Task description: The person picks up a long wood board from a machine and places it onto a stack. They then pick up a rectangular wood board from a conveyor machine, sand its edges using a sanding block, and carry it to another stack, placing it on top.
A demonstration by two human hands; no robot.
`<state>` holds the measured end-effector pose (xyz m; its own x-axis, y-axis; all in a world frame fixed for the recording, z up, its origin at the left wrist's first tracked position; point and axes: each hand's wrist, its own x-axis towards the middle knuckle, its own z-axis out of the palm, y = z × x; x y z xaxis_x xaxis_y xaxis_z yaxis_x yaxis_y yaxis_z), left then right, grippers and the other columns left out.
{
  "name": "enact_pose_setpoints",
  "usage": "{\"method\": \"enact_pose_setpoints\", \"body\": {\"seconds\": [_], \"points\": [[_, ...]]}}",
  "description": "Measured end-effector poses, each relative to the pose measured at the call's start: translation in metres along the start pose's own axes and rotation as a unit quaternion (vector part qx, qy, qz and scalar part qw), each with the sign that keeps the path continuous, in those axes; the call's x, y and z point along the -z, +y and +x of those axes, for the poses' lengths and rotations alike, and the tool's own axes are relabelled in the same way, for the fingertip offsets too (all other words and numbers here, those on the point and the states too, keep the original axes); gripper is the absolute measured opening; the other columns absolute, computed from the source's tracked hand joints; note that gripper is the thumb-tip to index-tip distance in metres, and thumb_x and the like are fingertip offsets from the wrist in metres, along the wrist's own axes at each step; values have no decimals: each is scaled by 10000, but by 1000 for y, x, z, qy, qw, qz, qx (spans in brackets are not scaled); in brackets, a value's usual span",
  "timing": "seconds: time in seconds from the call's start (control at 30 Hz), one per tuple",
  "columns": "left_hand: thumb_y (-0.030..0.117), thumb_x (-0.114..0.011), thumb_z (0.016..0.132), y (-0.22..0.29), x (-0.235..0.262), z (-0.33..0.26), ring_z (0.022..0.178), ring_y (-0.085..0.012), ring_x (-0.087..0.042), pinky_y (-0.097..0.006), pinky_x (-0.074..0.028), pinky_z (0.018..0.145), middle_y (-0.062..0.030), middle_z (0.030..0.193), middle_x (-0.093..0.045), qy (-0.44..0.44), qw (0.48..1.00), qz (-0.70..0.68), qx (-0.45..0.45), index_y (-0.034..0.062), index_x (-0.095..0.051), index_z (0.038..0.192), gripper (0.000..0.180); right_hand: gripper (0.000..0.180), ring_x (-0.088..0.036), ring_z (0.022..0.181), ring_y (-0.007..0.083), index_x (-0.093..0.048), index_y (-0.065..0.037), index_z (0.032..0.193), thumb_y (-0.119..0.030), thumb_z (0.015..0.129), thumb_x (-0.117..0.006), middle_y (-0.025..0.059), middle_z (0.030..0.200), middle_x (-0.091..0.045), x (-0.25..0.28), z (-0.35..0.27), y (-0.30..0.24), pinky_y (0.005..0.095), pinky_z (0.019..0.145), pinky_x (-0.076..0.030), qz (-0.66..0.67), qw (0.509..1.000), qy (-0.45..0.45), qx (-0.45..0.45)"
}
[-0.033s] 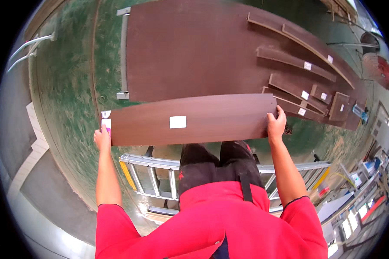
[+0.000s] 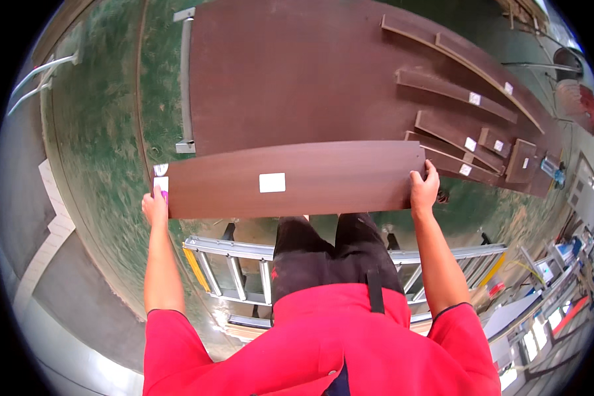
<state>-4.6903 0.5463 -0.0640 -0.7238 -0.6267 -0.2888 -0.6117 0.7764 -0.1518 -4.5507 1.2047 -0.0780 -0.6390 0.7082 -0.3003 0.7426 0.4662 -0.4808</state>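
A long dark brown wooden board (image 2: 336, 181) is held level in front of my legs, a white label at its middle. My left hand (image 2: 155, 206) grips its left end, beside white stickers and something small and purple there. Round the right end closes my right hand (image 2: 424, 188), with the thumb on the face. Beyond the board lies a large brown panel (image 2: 277, 72) on a table-like support. On the panel's right part rest several narrow brown strips (image 2: 455, 97) with white labels, and a small rectangular brown piece (image 2: 521, 160).
Behind the board, around my legs, runs a silver roller conveyor frame (image 2: 237, 249) with yellow ends. A metal bracket bar (image 2: 186, 86) stands along the panel's left edge. The green floor (image 2: 105, 132) is scuffed. A red round fan (image 2: 581, 109) stands far right.
The board has risen very slightly in the picture, both hands still on it. The view has shifted a little.
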Motion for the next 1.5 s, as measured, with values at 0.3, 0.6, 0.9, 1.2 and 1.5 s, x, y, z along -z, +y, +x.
{"method": "enact_pose_setpoints", "body": {"seconds": [0.3,0.6,0.9,1.2,1.5], "points": [[574,-501,831,94,-129,151,1104,-382,-492,-427,-357,959,-258,1141,-548,-38,989,-112,-94,-61,-576,1089,689,540,-522,1108,253,-498,67,1235,-100,735,-616,176,1194,-548,-135,63,49,329,976,-382,239,968,23,-76],[424,-567,876,142,-166,161,818,-126,-577,-270,-465,752,-71,953,-600,-65,930,-353,-76,-47,-565,1058,505,527,-506,1079,207,-457,59,1260,-67,764,-585,130,1183,-542,-176,96,51,299,959,-374,299,951,23,-74],[456,-485,917,154,-153,149,868,-119,-567,-273,-435,800,-7,957,-595,-249,881,-401,-13,66,-551,1103,437,706,-387,1290,282,-355,65,1346,-146,744,-659,212,1376,-404,-174,90,75,340,1068,-299,62,997,-10,-44],[425,-459,925,166,-157,140,822,-126,-594,-289,-458,751,-9,922,-618,-251,885,-392,1,58,-586,1086,421,686,-453,1214,296,-391,33,1316,-156,722,-676,214,1300,-461,-170,96,71,353,1026,-340,135,982,-8,-129],[471,-489,906,160,-168,132,896,-147,-586,-306,-448,810,-30,1014,-601,-240,891,-385,16,52,-532,1160,492,718,-468,1182,259,-339,31,1355,-126,733,-662,176,1291,-465,-144,95,73,339,1003,-361,198,963,-73,-165]]}}
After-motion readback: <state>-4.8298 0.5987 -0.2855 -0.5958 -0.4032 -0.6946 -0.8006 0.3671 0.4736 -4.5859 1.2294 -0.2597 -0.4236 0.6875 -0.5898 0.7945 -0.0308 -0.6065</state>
